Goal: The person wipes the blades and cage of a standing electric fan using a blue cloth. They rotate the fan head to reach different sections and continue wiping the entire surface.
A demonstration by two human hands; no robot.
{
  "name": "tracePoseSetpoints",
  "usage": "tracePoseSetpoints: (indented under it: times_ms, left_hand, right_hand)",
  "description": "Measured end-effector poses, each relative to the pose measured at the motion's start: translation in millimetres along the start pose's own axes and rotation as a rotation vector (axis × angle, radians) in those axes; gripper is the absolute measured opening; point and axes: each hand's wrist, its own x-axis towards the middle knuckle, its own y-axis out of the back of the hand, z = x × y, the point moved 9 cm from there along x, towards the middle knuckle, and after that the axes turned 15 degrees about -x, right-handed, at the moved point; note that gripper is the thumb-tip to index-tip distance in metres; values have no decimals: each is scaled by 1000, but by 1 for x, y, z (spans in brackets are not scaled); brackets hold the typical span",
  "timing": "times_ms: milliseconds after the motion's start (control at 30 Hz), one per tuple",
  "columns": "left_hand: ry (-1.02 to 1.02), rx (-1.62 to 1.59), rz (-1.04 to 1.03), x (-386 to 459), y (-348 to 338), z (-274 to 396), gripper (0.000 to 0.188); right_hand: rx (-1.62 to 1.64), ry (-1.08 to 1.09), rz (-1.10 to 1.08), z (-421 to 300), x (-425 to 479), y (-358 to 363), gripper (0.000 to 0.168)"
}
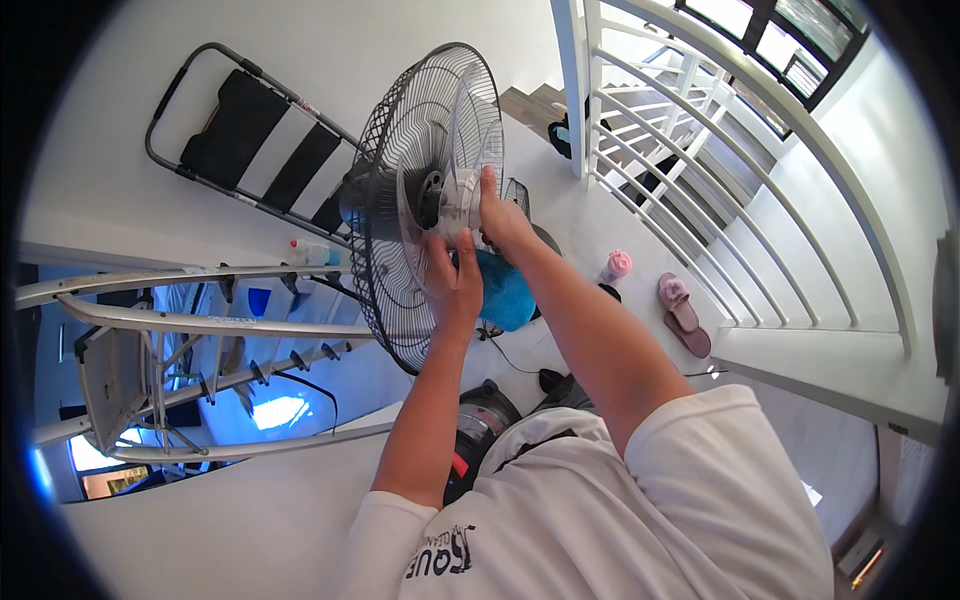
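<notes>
A large fan with a black wire rear guard (390,292) stands in front of me, its front cover off the blades. My left hand (454,274) reaches in from below and touches the translucent fan blade assembly (457,206) near its hub. Across the hub's outer side, my right hand (504,217) grips the same assembly, thumb up. A blue cloth (504,292) hangs just below my hands; what holds it is hidden. The black motor housing (356,191) shows behind the guard.
An aluminium ladder (285,324) lies across the left, beside a folded black step stool (240,127). White stair railings (697,127) rise at right. On the floor are a pink bottle (619,264), slippers (682,315), a cable and a vacuum cleaner (480,416).
</notes>
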Motion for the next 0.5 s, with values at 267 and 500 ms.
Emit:
tracePoseSetpoints:
  times_ms: [267,500]
  left_hand:
    - [40,64,-45,2,-2,-4,43]
    - [148,117,-76,6,-2,-23,57]
  right_hand:
    - [-181,58,386,-2,-7,13,62]
    - [-111,16,556,-5,-18,18,58]
